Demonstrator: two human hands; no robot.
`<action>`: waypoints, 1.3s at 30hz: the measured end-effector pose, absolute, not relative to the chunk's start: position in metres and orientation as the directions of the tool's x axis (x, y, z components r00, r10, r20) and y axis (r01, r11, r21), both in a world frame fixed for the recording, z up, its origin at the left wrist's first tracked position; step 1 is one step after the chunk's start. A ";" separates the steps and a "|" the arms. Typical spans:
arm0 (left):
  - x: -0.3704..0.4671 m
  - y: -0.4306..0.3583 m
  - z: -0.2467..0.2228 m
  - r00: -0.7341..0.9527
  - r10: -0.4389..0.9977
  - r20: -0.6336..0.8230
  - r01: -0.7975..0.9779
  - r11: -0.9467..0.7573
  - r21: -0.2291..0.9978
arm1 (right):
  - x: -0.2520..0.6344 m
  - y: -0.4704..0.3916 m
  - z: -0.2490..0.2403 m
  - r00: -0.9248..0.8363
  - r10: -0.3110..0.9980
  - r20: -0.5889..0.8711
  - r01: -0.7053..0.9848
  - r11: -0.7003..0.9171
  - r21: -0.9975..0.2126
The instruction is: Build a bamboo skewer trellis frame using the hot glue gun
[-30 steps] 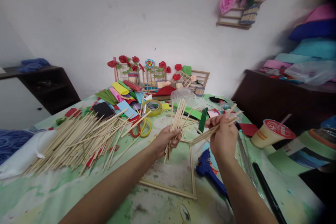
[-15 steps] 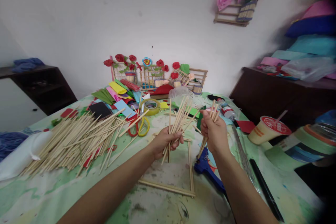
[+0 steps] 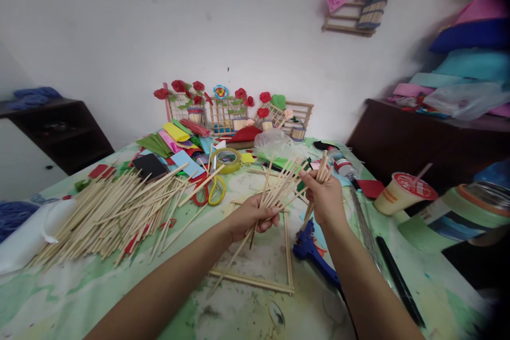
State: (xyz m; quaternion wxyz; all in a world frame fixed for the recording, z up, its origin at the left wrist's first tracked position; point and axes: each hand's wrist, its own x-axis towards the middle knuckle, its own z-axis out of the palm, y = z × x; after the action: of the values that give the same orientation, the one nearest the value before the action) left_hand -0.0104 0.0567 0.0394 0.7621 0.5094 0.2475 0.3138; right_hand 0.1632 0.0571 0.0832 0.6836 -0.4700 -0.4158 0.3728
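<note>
My left hand is closed round a fanned bunch of thin wooden sticks, which spread up and to the right. Close beside it, my right hand grips a second, tighter bundle of sticks held nearly upright. One stick from the left bunch reaches across to the right fingertips; whether they pinch it I cannot tell. Under my hands a rectangular stick frame lies flat on the table, its far side partly hidden. A blue glue gun rests just below my right hand.
A large pile of sticks covers the table's left. Red-and-yellow scissors, a tape roll and coloured paper lie behind. On the right are a cup, a big jar, wires and a black rod.
The bunch in my left hand has tilted rightward and fanned wider, toward my right hand. One stick now slants down-left below the left hand. The view has shifted slightly.
</note>
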 end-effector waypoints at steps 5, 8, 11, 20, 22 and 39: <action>-0.013 0.060 0.039 0.688 0.723 -0.067 -0.202 0.279 0.939 | 0.176 0.059 0.090 0.513 0.802 0.307 -0.203 0.460 -0.864; -0.016 0.066 0.035 0.684 0.726 -0.070 -0.189 0.269 0.944 | 0.189 0.059 0.099 0.619 0.704 0.348 -0.194 0.566 -0.801; -0.025 0.074 0.039 0.636 0.767 -0.079 -0.193 0.257 0.947 | 0.200 0.056 0.107 0.721 0.579 0.381 -0.145 0.663 -0.734; -0.071 0.074 0.101 0.157 0.936 0.315 -0.491 -0.203 0.847 | 0.148 0.040 0.100 0.614 0.583 0.532 -0.037 0.694 -0.719; -0.080 0.069 0.114 0.001 0.903 0.429 -0.490 -0.374 0.787 | 0.127 0.035 0.086 0.455 0.679 0.577 0.021 0.640 -0.769; -0.105 0.073 0.127 -0.268 0.800 0.536 -0.497 -0.592 0.635 | 0.099 0.046 0.036 0.085 0.976 0.203 -0.135 0.213 -0.968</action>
State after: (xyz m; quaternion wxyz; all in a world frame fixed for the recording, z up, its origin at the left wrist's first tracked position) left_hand -0.1053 0.0734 0.1269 0.4174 0.4382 0.1732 0.7771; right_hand 0.0995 0.0460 0.0360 0.6015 -0.4251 -0.4946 0.4614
